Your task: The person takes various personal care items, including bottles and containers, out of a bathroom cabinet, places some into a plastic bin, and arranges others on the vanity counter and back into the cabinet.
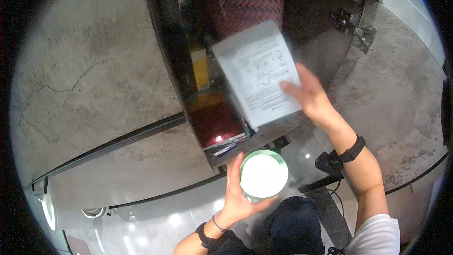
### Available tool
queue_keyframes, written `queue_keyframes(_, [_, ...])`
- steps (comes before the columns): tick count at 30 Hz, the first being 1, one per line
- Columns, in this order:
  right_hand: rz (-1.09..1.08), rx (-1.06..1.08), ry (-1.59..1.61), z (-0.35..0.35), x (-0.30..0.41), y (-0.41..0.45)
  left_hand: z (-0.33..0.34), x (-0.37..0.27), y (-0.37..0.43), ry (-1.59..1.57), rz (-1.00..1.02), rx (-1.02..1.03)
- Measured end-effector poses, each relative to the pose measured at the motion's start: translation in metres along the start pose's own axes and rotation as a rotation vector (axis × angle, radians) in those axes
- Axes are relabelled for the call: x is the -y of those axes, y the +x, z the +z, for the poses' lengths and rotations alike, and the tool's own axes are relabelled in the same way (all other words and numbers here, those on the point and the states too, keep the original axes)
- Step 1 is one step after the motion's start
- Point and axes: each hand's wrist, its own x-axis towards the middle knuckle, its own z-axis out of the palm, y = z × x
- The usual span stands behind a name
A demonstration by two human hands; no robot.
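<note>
My left hand (235,194) is wrapped around a round container (264,173), seen from above. Its top is bright white and a green band shows along its edge. My right hand (313,101) pinches the right edge of a flat white packet or booklet (260,74), thumb on top and fingers partly hidden underneath. Printed text and small diagrams cover the sheet, which is slightly blurred. It is held tilted over the opening of a dark cabinet (311,49), in front of a reddish woven basket (253,7).
Inside the cabinet stand a yellow and white box (200,69) and a dark red glossy item (217,124), with pens (228,150) at its front. The hinged door (393,95) hangs open at right. Grey stone-look panels (102,60) fill the left. A cable (341,202) runs near the floor.
</note>
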Motion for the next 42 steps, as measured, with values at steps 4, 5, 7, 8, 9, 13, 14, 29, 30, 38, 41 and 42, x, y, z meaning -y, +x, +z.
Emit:
queue_keyframes(4, [0.568,0.084,0.59,0.029,-0.031,0.002,0.004,-0.002,0.0,-0.006,0.16,0.035])
queue_keyframes(5, [0.694,0.105,0.634,0.039,-0.043,0.001,0.006,-0.006,0.0,-0.003,0.162,0.037])
queue_keyframes(7, [0.771,0.236,0.643,0.055,-0.05,0.003,0.004,-0.015,-0.001,-0.026,0.146,0.025])
queue_keyframes(8, [0.783,0.2,0.579,0.061,-0.052,0.006,0.003,-0.014,-0.002,-0.012,0.154,0.029])
queue_keyframes(9, [0.791,0.164,0.51,0.067,-0.045,0.01,0.002,-0.013,-0.003,-0.005,0.156,0.03])
queue_keyframes(13, [0.568,0.379,-0.267,0.071,-0.054,0.032,-0.004,-0.006,-0.006,-0.008,0.1,-0.041])
queue_keyframes(14, [0.614,0.276,-0.202,0.074,-0.052,0.035,-0.004,-0.004,-0.005,-0.024,0.064,-0.057])
queue_keyframes(29, [0.341,0.119,0.061,0.033,-0.053,0.007,0.005,0.004,0.01,0.084,-0.04,-0.169])
queue_keyframes(30, [0.267,0.204,0.108,0.024,-0.052,-0.01,0.004,0.005,0.011,0.053,-0.044,-0.174])
queue_keyframes(38, [0.045,0.215,-0.213,0.006,-0.043,-0.097,0.031,0.001,0.057,-0.071,-0.029,-0.167])
queue_keyframes(41, [0.043,0.053,-0.226,-0.001,-0.056,-0.084,0.043,0.01,0.081,-0.042,-0.009,-0.136])
queue_keyframes(42, [0.064,0.048,-0.263,-0.005,-0.056,-0.078,0.046,0.011,0.087,-0.119,-0.021,-0.153])
